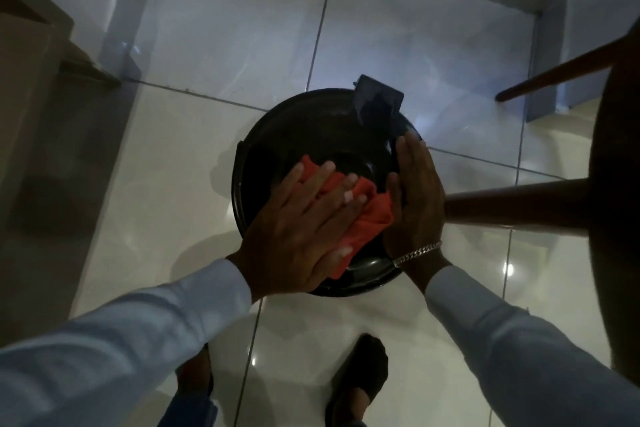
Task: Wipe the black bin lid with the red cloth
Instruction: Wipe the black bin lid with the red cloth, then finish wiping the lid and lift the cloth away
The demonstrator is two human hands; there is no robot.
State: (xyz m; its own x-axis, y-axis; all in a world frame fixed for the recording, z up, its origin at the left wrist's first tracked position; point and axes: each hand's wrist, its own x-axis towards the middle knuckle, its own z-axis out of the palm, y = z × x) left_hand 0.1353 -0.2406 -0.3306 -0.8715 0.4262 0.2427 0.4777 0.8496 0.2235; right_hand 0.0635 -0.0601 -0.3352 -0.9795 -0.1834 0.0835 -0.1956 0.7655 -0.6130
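A round black bin lid (298, 128) sits on its bin on the tiled floor, seen from above, with a flat black hinge piece (377, 100) at its far edge. My left hand (298, 229) lies flat with spread fingers on the crumpled red cloth (374, 215), pressing it onto the lid's near half. My right hand (415, 198) rests edge-on against the lid's right side, fingers straight and together, a silver bracelet on the wrist. Most of the cloth is hidden under my left palm.
Dark wooden stool legs (512, 204) and a seat edge (613, 184) stand close on the right, one leg almost touching my right hand. A wooden door frame (38, 87) is at the left. My sandalled feet (363, 381) stand just below the bin on glossy white tiles.
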